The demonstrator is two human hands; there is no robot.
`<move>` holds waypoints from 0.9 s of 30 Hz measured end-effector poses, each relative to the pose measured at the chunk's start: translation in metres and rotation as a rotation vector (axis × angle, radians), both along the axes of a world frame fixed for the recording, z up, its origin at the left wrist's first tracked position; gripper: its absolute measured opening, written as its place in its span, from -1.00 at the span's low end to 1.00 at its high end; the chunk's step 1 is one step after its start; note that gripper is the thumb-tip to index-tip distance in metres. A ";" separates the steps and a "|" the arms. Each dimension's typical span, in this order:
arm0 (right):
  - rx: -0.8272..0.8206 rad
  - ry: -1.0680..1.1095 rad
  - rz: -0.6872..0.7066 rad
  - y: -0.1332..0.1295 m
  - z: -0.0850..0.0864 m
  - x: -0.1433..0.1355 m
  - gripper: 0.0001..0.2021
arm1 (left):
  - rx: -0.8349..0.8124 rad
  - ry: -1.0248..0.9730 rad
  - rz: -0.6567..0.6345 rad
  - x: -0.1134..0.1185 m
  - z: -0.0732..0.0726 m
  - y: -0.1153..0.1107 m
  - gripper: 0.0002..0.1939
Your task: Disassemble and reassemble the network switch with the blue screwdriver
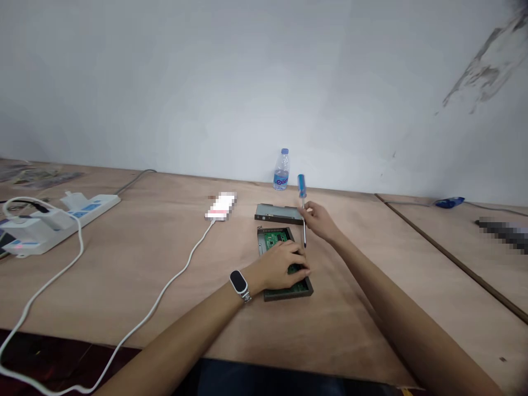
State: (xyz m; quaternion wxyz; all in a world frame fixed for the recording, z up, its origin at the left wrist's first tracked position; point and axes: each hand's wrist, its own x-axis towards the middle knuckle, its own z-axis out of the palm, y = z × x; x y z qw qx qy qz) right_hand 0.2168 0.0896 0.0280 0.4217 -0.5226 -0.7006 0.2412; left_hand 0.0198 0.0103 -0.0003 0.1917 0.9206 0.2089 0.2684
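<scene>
A dark-framed casing with a green circuit board point(273, 237) lies on the wooden table point(193, 324). My left hand point(284, 265) rests across it, fingers spread over the board and its right edge, with a watch on the wrist. Just beyond and to the right, my right hand point(319, 220) pinches the metal shaft of a screwdriver point(302, 187). The tool stands nearly upright, blue handle on top, its tip beside the casing's upper right. Behind the casing lies a flat grey and black panel point(278, 212), near the right fingertips.
A water bottle point(281, 173) stands by the wall. Left of it lies a lit phone point(221, 207) on a white cable point(171, 280) that runs towards a power strip point(61, 223). At the right are a blue packet point(449, 202) and a dark blurred object point(505, 234).
</scene>
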 end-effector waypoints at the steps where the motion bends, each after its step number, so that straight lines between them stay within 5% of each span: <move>1: 0.018 0.073 -0.010 0.001 0.006 -0.002 -0.64 | 0.001 0.001 0.004 -0.001 0.000 0.000 -0.77; 4: 0.075 0.262 -0.004 0.004 0.016 -0.015 -0.59 | 0.007 0.004 0.010 -0.003 -0.001 -0.003 -0.80; 8: 0.078 0.428 0.052 0.004 0.000 -0.035 -0.54 | 0.002 0.019 0.004 -0.004 0.001 -0.010 -0.80; 14: 0.111 0.395 0.093 -0.003 -0.034 -0.050 -0.63 | -0.009 0.038 0.013 -0.004 0.002 -0.014 -0.79; 27: 0.122 0.415 0.047 -0.006 -0.040 -0.044 -0.64 | 0.001 -0.044 0.025 -0.003 0.003 -0.012 -0.82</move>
